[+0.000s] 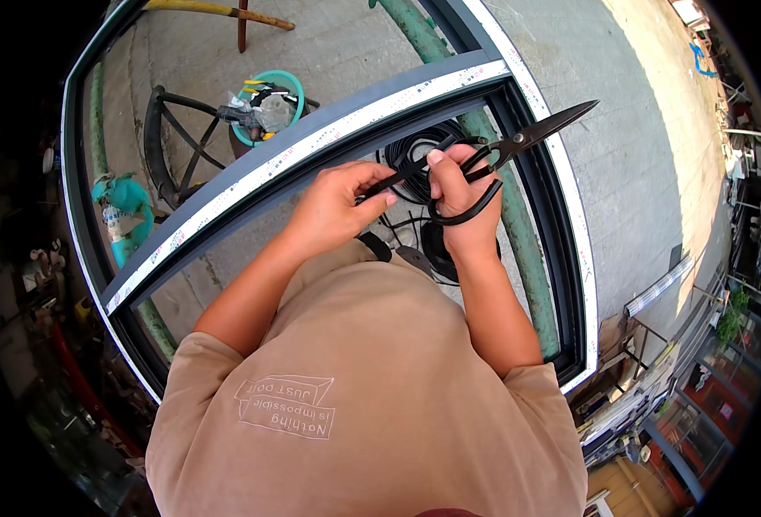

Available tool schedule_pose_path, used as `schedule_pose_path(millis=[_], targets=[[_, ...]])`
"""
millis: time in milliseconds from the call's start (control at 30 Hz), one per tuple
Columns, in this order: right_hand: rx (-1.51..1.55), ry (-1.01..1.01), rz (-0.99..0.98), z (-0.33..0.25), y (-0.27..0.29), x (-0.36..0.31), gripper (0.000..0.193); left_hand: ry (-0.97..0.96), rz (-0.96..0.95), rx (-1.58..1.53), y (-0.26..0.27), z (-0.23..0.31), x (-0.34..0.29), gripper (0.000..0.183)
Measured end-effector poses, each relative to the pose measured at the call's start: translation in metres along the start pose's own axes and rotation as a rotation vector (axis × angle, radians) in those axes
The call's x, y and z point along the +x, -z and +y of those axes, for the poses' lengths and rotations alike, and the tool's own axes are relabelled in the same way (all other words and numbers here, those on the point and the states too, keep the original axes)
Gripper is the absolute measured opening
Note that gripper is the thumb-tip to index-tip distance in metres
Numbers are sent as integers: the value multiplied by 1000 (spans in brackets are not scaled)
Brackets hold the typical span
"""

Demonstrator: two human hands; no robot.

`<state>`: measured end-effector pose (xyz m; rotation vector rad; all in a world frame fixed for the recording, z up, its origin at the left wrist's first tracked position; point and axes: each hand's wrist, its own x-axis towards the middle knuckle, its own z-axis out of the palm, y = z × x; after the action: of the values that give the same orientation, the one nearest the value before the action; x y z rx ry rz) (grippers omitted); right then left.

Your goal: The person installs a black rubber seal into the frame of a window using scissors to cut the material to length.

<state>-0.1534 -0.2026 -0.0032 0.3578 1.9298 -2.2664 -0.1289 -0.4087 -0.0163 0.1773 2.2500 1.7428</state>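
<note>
My left hand (335,205) is closed on a black rubber strip (403,176), pinched between thumb and fingers. The strip runs up and right to my right hand (466,194), whose thumb appears to press against it. That same hand is wrapped round the dark metal scissors (548,127), their blades together and pointing to the upper right over the frame's right side. Both hands are above the lower opening of a large grey window frame (337,131) faced with white film. Below them, a coil of black strip (419,138) is partly hidden by my hands.
Green pipes (527,250) run beneath the frame. Beyond the crossbar stand a turquoise bucket (292,84) of tools and a black crossed-leg stand (161,146). Another turquoise container (143,215) is at the left. Concrete floor (604,164) lies to the right, with stacked materials along its far edge.
</note>
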Motion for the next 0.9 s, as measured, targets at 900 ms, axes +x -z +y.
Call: schedule_pose_path(millis=[900], targets=[[288, 42, -232, -106, 56, -96, 31, 297, -448, 24, -123, -206, 56, 45]])
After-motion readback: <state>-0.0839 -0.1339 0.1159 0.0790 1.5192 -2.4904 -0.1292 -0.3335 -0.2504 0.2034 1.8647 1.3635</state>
